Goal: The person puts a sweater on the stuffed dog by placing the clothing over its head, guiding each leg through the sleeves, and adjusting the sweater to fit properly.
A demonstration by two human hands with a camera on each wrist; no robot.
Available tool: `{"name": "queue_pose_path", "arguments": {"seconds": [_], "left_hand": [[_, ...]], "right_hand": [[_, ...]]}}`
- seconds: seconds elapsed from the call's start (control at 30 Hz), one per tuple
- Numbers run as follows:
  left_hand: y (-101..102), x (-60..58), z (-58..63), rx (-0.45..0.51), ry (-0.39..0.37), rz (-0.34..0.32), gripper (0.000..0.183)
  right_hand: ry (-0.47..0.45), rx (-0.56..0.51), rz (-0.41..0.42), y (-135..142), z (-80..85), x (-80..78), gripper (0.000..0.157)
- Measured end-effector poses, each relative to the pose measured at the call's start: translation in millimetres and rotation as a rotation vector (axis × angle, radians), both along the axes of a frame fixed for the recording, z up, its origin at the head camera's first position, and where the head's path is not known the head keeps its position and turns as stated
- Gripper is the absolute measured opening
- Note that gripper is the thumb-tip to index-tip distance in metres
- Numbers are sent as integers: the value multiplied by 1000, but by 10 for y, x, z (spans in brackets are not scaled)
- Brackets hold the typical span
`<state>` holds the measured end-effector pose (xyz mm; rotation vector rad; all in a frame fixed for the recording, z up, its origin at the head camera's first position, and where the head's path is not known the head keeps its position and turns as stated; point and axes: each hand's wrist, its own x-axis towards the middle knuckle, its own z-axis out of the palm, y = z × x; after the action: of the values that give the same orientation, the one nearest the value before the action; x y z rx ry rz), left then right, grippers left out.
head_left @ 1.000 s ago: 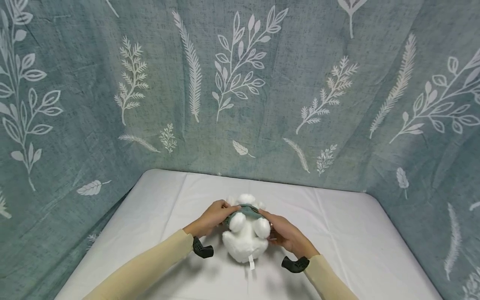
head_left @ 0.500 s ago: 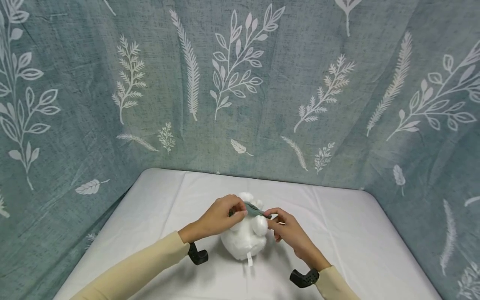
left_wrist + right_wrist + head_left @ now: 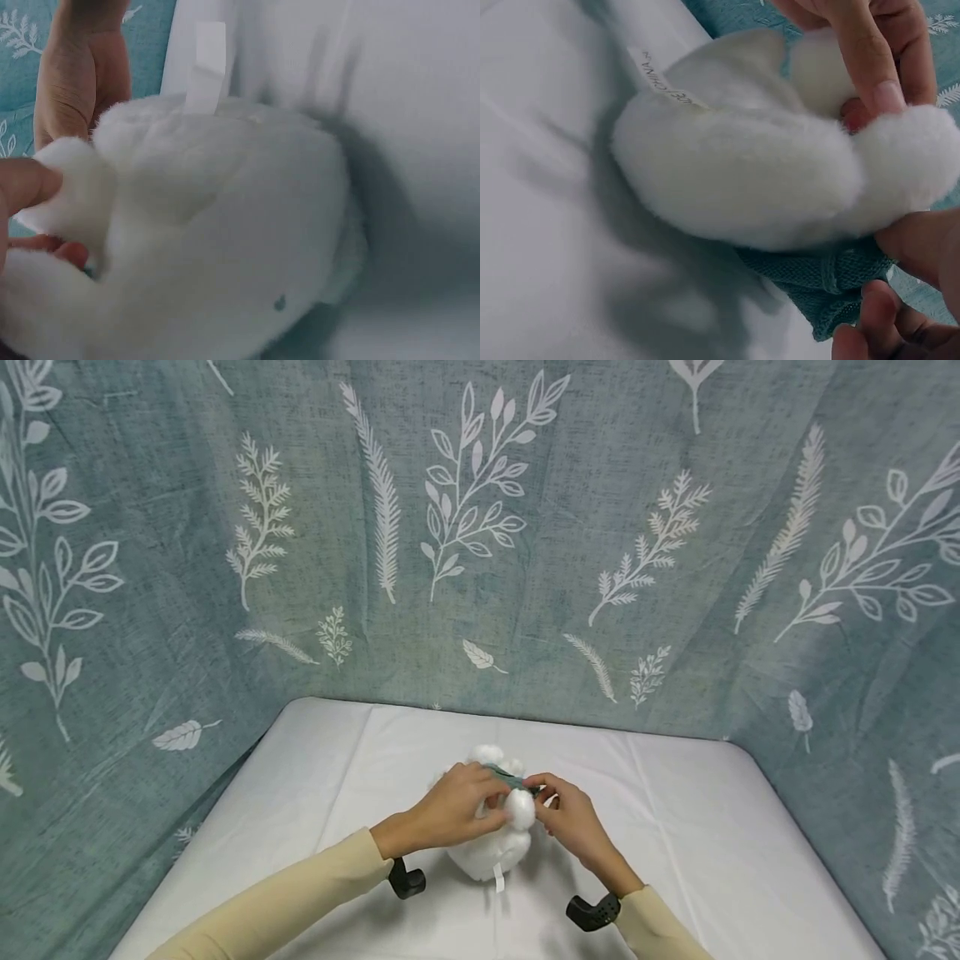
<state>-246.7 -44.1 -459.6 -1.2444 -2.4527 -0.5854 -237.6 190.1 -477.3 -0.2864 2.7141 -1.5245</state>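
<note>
A white plush toy (image 3: 483, 858) lies on the white surface, dressed in a teal knitted sweater (image 3: 810, 274). My left hand (image 3: 459, 806) pinches one round paw (image 3: 79, 195) of the toy, thumb on the near side and reddish fingertips behind. At the other side, my right hand (image 3: 567, 817) grips the sweater's edge between thumb and fingers, close beside another paw (image 3: 520, 809). A white fabric tag (image 3: 206, 67) sticks out from the toy's lower end. The toy's head end is partly covered by my left hand in the head view.
The white padded table (image 3: 675, 827) reaches back to a teal curtain (image 3: 547, 568) printed with pale leaves, which also hangs along both sides. A black wrist camera (image 3: 592, 912) sits on my right wrist, another black camera (image 3: 407, 881) on my left.
Both hands lay along the toy's sides first. The right hand moved out to the sweater's edge and pulled it sideways; the left came over the toy, from the sweater to a paw.
</note>
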Motion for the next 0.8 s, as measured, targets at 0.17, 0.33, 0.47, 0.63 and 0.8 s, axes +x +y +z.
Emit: {"name": "queue_pose_path", "arguments": {"seconds": [0.17, 0.33, 0.47, 0.63, 0.8], "left_hand": [[29, 6, 9, -108, 76, 52, 34], [61, -5, 6, -149, 112, 127, 38], [115, -20, 10, -171, 135, 168, 38], [196, -35, 25, -139, 156, 212, 38], [263, -60, -7, -52, 153, 263, 36]], "right_hand": [[-28, -34, 10, 4, 25, -1, 15], [-115, -114, 53, 40, 108, 13, 22], [-117, -131, 75, 117, 232, 61, 23], [-86, -103, 131, 204, 317, 106, 22], [-69, -68, 198, 252, 328, 146, 19]]}}
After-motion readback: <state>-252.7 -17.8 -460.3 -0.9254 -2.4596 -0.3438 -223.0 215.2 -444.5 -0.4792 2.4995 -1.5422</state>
